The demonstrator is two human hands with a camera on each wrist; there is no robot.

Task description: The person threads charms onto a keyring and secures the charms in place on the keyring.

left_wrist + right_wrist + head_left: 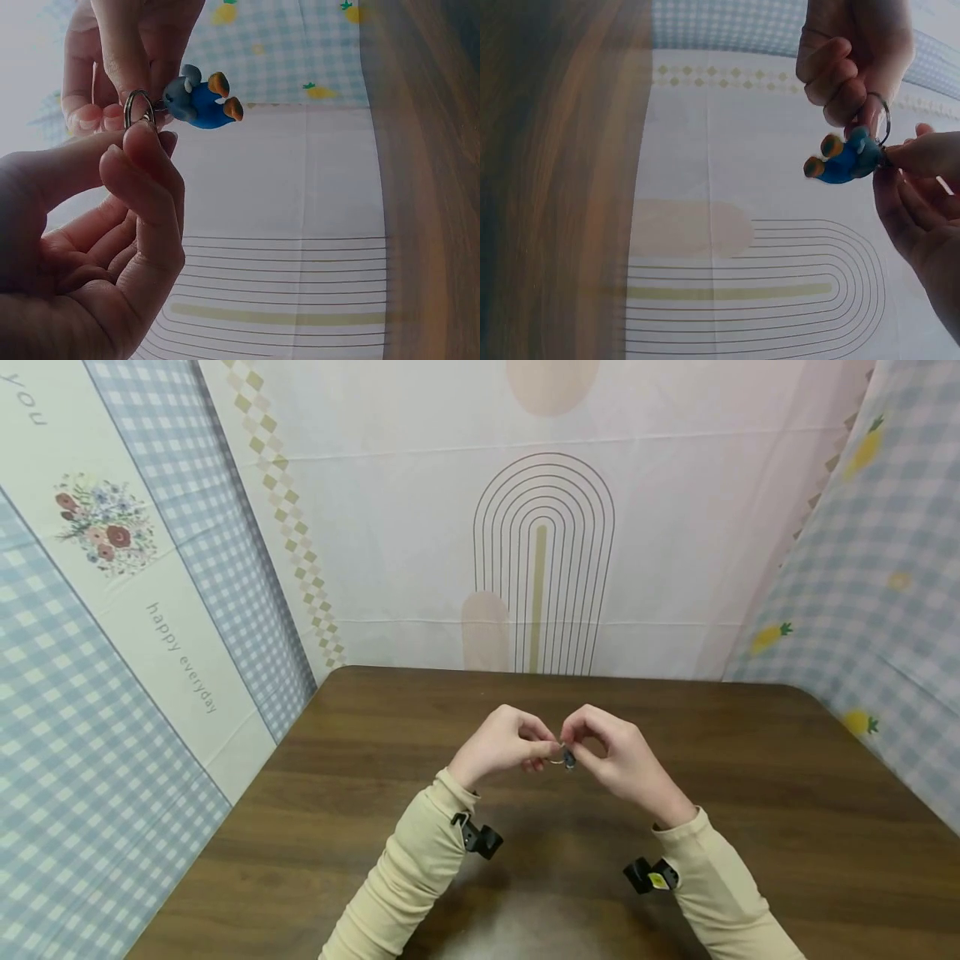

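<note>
Above the middle of the brown table (750, 760) my two hands meet around a small metal key ring (557, 761) with a blue figurine charm (569, 761). In the left wrist view the key ring (139, 109) is pinched between thumb and forefinger of my left hand (139, 139). The charm (201, 99), blue-grey with orange tips, hangs off the ring's side. My right hand (120, 67) pinches the ring where the charm joins. In the right wrist view my right hand (911, 161) grips by the charm (844, 157), and my left hand (847, 82) holds the ring (883, 120).
Patterned cloth walls close in the table: a checked one on the left (112, 693), a pale one with an arch print behind (543, 560), and a pineapple check on the right (885, 568). Black camera mounts sit on both wrists (480, 839) (648, 875).
</note>
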